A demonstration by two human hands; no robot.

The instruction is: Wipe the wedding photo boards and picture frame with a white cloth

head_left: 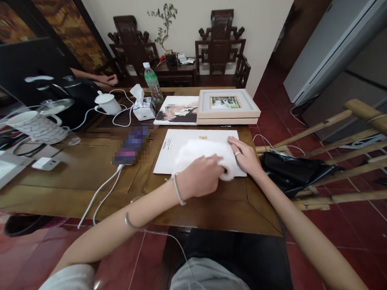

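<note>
A fluffy white cloth [194,153] lies over the middle of a flat white board [163,157] on the wooden table. My left hand [203,174] is closed on the cloth's near right part and presses it against the board. At the board's right edge, my right hand [244,156] grips the side, with its fingers near the far corner. Small dark print and a little tan piece show on the board's face. Behind it are a photo panel [182,108] and a pale wooden picture frame [252,108], which rests on another frame.
Left of the board lies a phone [131,146] with white cables. Farther back stand a tissue box [144,109], a green-labelled bottle [152,82], a lidded white cup [107,102] and a patterned mug [38,126]. Another person's hand [109,79] shows behind. A bamboo rack [356,142] stands at right.
</note>
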